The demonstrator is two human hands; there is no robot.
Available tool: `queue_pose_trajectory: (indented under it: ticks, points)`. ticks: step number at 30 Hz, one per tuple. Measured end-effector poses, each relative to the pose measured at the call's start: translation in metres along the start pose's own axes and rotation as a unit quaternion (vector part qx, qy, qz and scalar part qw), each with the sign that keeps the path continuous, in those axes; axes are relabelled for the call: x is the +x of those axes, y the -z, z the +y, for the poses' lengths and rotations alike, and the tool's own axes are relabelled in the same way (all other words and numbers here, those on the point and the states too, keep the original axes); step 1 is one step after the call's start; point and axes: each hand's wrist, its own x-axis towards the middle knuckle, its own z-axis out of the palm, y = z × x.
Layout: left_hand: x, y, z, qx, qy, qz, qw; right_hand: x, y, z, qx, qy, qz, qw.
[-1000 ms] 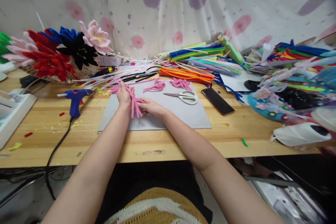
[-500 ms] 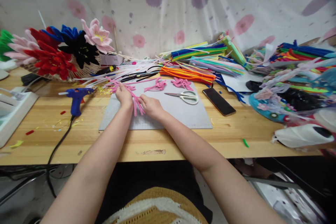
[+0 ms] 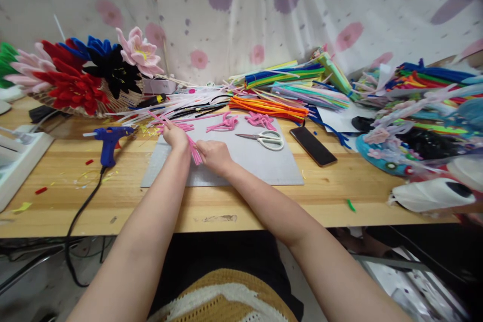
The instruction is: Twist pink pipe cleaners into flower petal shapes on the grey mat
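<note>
My left hand [image 3: 176,137] is closed around a bundle of pink pipe cleaners [image 3: 195,154], whose ends stick out on both sides of the fist. At the bundle's near ends, my right hand [image 3: 212,155] pinches the pink stems between thumb and fingers. Both hands are over a grey board [image 3: 249,171]. Two bent pink pipe-cleaner pieces, one in the middle [image 3: 225,123] and one to the right [image 3: 261,121], lie at the board's back. More pink stems rest behind my left hand. White-handled scissors [image 3: 269,140] lie on the board, right of my right hand.
A blue glue gun [image 3: 108,145] with a black cord stands left of the board. A phone [image 3: 313,146] lies to the right. Orange pipe cleaners [image 3: 267,108] and other bundles line the back. Fuzzy flowers [image 3: 75,90] fill the back left; a white thread cone [image 3: 430,194] lies at right.
The near ends of the pink bundle, spread apart before, are now gathered closer together. My right hand has shifted slightly left and closed in on them. My left hand keeps its hold.
</note>
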Motion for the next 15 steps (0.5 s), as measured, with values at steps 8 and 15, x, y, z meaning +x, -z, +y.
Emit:
queue_pose_trajectory:
  ticks: [8, 15]
  points:
    - [-0.008, 0.018, 0.014, -0.031, 0.12, -0.283, 0.951, 0.003, 0.0, 0.014, -0.028, -0.083, 0.009, 0.996]
    - [-0.021, 0.043, 0.013, 0.068, 0.063, -0.447, 0.89, 0.006, -0.004, 0.023, -0.038, -0.058, 0.035, 0.997]
